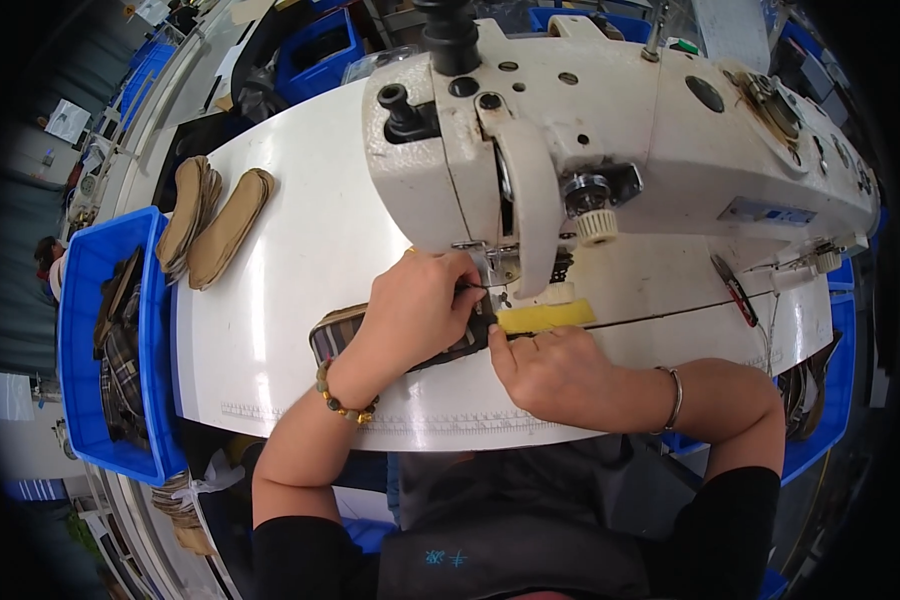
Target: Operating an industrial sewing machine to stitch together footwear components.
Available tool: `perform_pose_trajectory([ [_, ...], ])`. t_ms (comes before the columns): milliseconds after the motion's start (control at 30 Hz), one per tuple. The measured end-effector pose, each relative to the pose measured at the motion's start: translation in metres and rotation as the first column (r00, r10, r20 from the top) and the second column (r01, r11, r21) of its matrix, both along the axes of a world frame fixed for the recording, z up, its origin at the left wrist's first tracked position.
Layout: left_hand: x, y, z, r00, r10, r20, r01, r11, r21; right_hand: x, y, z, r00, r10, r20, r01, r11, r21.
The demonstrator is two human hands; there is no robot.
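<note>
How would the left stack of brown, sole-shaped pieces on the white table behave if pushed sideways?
The left brown stack would probably fan apart, since its edge shows many uneven layers. It seems unlikely to roll, because the pieces look flat. It might slide easily, as the glossy white tabletop looks smooth.

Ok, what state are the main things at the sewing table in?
Left grip: fingertips bunched, hold unclear
Right grip: index finger extended, hold unclear
Plaid piece: partly covered
Sewing machine: upright; running or stopped, cannot tell
Yellow strip: lying flat
Snips: lying down
Tan pieces: stacked
Left blue bin: open, loaded
Right blue bin: loaded, partly hidden
</note>
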State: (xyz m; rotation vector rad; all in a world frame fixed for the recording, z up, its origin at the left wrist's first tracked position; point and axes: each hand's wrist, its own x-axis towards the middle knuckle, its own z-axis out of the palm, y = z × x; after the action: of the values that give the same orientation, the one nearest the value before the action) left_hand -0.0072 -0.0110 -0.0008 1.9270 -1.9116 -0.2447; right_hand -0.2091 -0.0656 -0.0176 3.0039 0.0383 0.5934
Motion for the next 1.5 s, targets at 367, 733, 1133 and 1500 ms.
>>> perform_pose_trajectory([
  [367, 0.011, -0.025, 0.003, 0.999, 0.046, -0.024, -0.046, 0.999, 0.004, 0.015, -0.019, -0.01, 0.985, -0.17, 0.017, 0.167, 0.982, 0.086],
  [733, 0.019, -0.042, -0.002, 0.993, -0.115, 0.017, 0.115, 0.956, -0.271, 0.015, -0.033, -0.013, 0.979, -0.204, -0.012, 0.204, 0.975, 0.088],
  [1133, 0.024, -0.045, -0.004, 0.985, -0.17, -0.019, 0.156, 0.935, -0.318, 0.017, -0.034, -0.012, 0.98, -0.196, -0.021, 0.197, 0.971, 0.138],
  [1500, 0.02, -0.023, 0.011, 0.99, -0.006, 0.141, 0.038, 0.974, -0.226, 0.015, -0.058, -0.066, 0.989, -0.1, 0.109, 0.082, 0.985, 0.155],
])
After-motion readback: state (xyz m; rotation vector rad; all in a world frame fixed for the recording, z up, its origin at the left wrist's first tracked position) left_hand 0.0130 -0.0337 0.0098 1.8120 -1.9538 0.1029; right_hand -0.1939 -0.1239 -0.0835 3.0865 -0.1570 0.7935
